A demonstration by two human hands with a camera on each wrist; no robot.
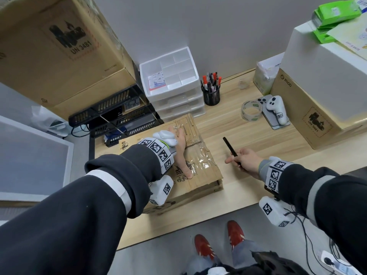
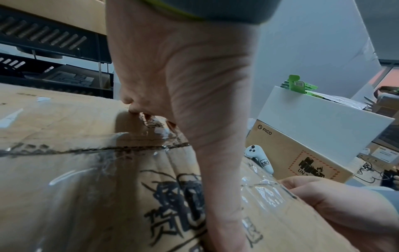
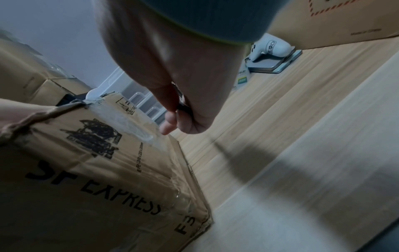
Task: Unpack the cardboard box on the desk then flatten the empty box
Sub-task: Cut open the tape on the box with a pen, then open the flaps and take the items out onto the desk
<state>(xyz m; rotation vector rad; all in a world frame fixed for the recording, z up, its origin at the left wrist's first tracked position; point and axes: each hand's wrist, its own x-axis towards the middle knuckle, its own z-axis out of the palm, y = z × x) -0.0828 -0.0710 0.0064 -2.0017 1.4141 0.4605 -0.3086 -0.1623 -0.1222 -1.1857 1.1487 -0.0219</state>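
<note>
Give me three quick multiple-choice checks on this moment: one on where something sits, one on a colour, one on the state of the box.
1. Where is the tape roll?
A. on the desk, just left of the white controller
B. inside the pen cup
C. on top of the cardboard box

2. What colour are the person's shoes?
A. green
B. red
C. black

3. What state is the cardboard box in?
A. flattened
B. flaps open, contents out
C. closed, with tape on it

Key: 1 A, the roll lies on the wood beside the controller. 2 B, both shoes below the desk edge are red. 3 C, the flaps lie flat under clear tape, the left hand rests on them, and the right hand has its grip on a black cutter.
</note>
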